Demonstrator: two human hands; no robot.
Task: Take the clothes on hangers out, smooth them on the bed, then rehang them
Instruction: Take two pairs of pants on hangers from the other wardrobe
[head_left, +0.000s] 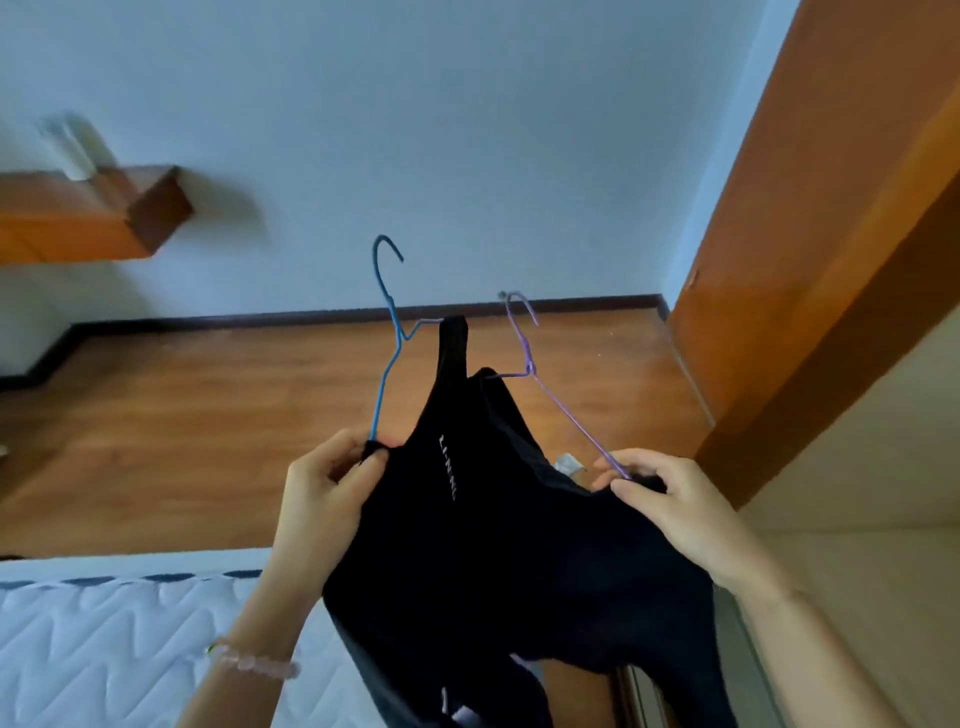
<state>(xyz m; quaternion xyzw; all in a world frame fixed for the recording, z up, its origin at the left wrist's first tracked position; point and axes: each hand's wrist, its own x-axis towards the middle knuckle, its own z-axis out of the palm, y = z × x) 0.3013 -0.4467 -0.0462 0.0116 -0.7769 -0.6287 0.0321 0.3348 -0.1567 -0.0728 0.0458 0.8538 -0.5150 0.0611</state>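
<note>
I see the wooden floor (208, 415) filling the middle of the view, with the quilted white bed (104, 639) low on my left and an orange wardrobe panel (831, 234) rising on my right. Between them hangs the black clothing (493, 545) — dark garments bunched together, one with a line of small white lettering, sagging from my hands toward the bottom edge.

My left hand (322, 499) pinches a fold of black cloth together with the lower end of the blue wire hanger (387, 343). My right hand (670, 504) closes thumb and fingers on the end of the purple wire hanger (540, 384) and the cloth there. Both hooks point up and away from me, free of any rail.

The bed lies down and left of the grip, so the left hand is the nearer one. The hangers run roughly upright while the cloth hangs below — I judge the bundle must swing left and lie flat on the mattress before any smoothing can start.
</note>
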